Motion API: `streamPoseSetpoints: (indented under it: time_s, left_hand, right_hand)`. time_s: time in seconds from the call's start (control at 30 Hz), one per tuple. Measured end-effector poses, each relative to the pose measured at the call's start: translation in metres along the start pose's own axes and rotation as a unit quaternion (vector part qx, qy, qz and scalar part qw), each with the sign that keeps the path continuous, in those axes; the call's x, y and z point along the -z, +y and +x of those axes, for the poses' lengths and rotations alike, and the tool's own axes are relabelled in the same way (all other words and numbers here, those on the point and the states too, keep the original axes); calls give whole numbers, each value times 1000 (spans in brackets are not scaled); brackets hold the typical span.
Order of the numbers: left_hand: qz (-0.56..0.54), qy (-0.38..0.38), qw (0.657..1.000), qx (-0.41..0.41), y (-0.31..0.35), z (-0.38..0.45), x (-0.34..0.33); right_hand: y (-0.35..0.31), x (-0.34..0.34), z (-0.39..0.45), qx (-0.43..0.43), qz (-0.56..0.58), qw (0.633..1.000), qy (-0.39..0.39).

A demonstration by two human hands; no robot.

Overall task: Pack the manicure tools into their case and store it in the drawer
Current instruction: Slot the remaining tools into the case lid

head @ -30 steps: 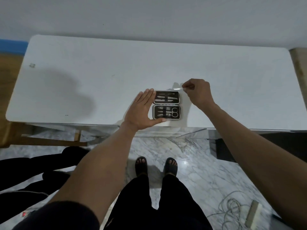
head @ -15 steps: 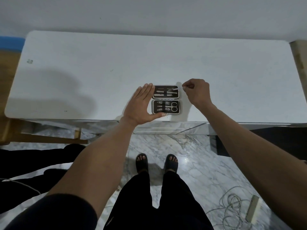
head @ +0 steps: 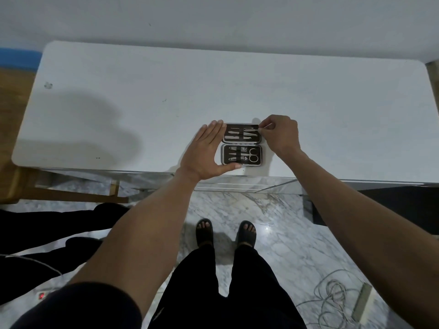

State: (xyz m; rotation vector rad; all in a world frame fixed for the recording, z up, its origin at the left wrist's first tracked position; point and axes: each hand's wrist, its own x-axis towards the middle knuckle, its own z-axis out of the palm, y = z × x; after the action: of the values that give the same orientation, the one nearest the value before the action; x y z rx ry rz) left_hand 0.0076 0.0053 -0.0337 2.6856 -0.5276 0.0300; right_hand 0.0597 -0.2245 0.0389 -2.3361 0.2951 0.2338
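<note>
An open black manicure case (head: pixel 241 144) lies flat on the white table (head: pixel 166 96), near its front edge. Both halves hold several metal tools; small scissors (head: pixel 252 155) sit in the near half. My left hand (head: pixel 204 150) rests flat against the case's left side, fingers stretched out, thumb along the near edge. My right hand (head: pixel 280 135) is at the far half's right edge, fingertips pinched on a thin metal tool (head: pixel 259 127) whose tip lies over the case. How far that tool sits in its slot is hard to tell.
The table runs wall to wall, with bare surface left and right of the case. A mirrored drawer front (head: pixel 237 184) is below the table edge. On the marble floor lie a coiled white cable (head: pixel 332 302), dark cloth (head: pixel 47 229), and my sandalled feet (head: pixel 225 232).
My right hand has moved left with the thin tool, from beyond the case's top right corner to its right edge. The left hand stays against the case.
</note>
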Motion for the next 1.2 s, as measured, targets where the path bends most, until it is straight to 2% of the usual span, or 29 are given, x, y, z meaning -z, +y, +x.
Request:
streamPoseSetpoints:
  time_s: [0.3,0.97,1.2]
  left_hand:
    - [-3,5,1000,1,0,0,-1]
    - [-8,-1,1000,2,1,0,-1]
    - [1,0,1000,1,1,0,0]
  right_hand:
    - [-10,-7,-3,99,-144,985,3]
    - [-17,-9,3,172,-270,947,-39]
    - [-9,2,5,162,-270,949,-36]
